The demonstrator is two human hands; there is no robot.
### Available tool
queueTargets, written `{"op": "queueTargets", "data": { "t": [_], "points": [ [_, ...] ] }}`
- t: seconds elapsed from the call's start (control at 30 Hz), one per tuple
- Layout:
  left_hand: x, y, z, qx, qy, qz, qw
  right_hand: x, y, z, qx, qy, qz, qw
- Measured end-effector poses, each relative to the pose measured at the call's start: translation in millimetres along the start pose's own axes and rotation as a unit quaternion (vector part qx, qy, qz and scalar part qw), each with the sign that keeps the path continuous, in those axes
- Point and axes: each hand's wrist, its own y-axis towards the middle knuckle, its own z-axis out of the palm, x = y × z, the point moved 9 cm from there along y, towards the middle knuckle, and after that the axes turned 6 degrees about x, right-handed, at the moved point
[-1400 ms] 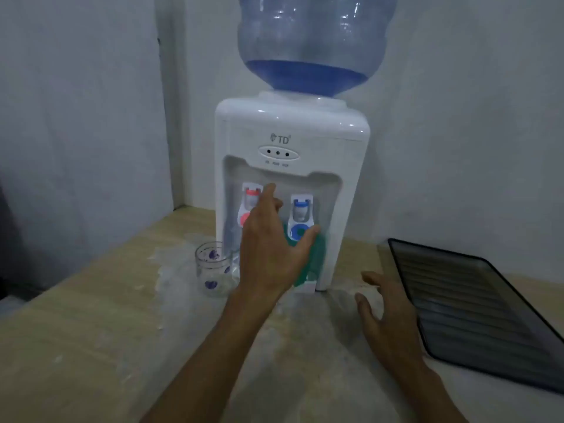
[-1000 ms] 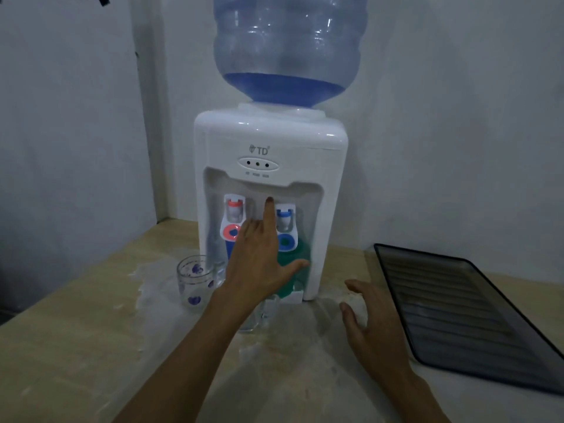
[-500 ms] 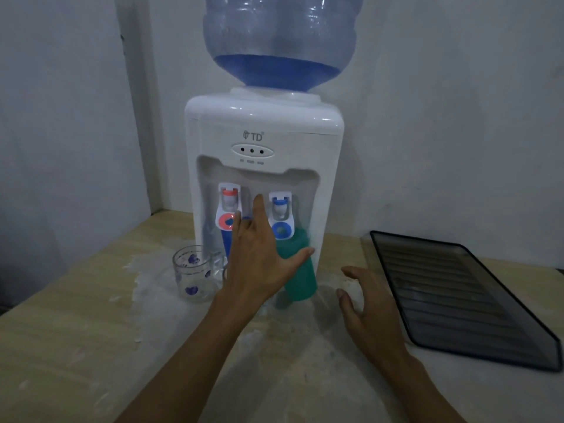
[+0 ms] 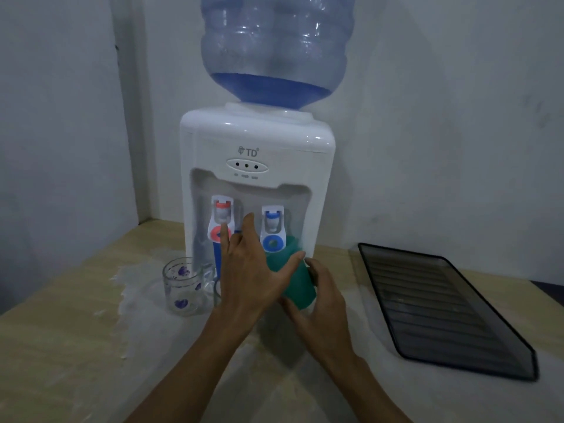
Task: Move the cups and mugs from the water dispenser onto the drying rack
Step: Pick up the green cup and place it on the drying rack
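A white water dispenser (image 4: 256,141) stands on the counter. The green cup (image 4: 300,288) is tilted, just in front of the blue tap (image 4: 272,227). My left hand (image 4: 253,270) covers its left side with the thumb across its top. My right hand (image 4: 317,297) wraps it from the right and below. A blue cup (image 4: 217,254) stands under the red tap (image 4: 222,215). A clear glass mug with purple hearts (image 4: 183,288) sits left of the dispenser, and a second clear glass (image 4: 209,277) is partly hidden behind my left hand. The dark drying rack (image 4: 442,312) lies to the right.
A large blue water bottle (image 4: 274,47) tops the dispenser. The wooden counter (image 4: 61,346) has a whitish patch around the dispenser. Walls close in behind and on the left. The rack holds nothing.
My left hand has drawn the green cup out from under the blue tap and tilted it. My right hand has come up from the counter and closed onto the cup.
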Motion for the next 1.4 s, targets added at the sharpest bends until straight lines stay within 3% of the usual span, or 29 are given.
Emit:
{"op": "queueTargets", "data": {
  "t": [0.1,0.3,0.57,0.63,0.7,0.83,0.93,1.07,1.17,1.23,1.33,1.4],
  "points": [
    [-4,0,-1,-0.003,0.047,0.022,0.999,-10,2,1,-0.021,0.007,0.019,1.000],
    [-40,-14,-19,-0.116,0.055,0.136,0.982,-21,-4,-6,-0.011,-0.004,0.001,1.000],
    [-69,-68,51,-0.015,0.026,0.256,0.966,-26,-14,-30,0.045,0.003,-0.004,0.999],
    [-67,-79,62,-0.003,0.006,0.243,0.970,-36,-14,-41,0.054,-0.009,0.011,0.998],
    [-58,-85,66,-0.004,-0.049,0.182,0.982,-39,-12,-51,0.056,0.002,0.016,0.998],
    [-37,-85,63,-0.026,-0.193,0.052,0.979,-57,-8,-61,0.059,0.138,0.083,0.985],
    [-27,-83,66,-0.016,-0.271,-0.005,0.962,-64,-8,-63,0.084,0.272,0.120,0.951],
    [-22,-79,75,0.037,-0.424,-0.076,0.902,-60,-16,-51,0.146,0.470,0.185,0.851],
    [-23,-76,75,0.052,-0.438,-0.075,0.894,-49,-22,-40,0.179,0.538,0.190,0.802],
    [-25,-75,70,0.034,-0.421,-0.065,0.904,-50,-20,-38,0.136,0.569,0.203,0.785],
    [-30,-74,59,0.005,-0.388,-0.047,0.920,-61,-19,-43,0.005,0.568,0.251,0.784],
    [-34,-75,52,-0.015,-0.374,-0.034,0.927,-70,-26,-37,-0.069,0.612,0.300,0.728]
  ]
}}
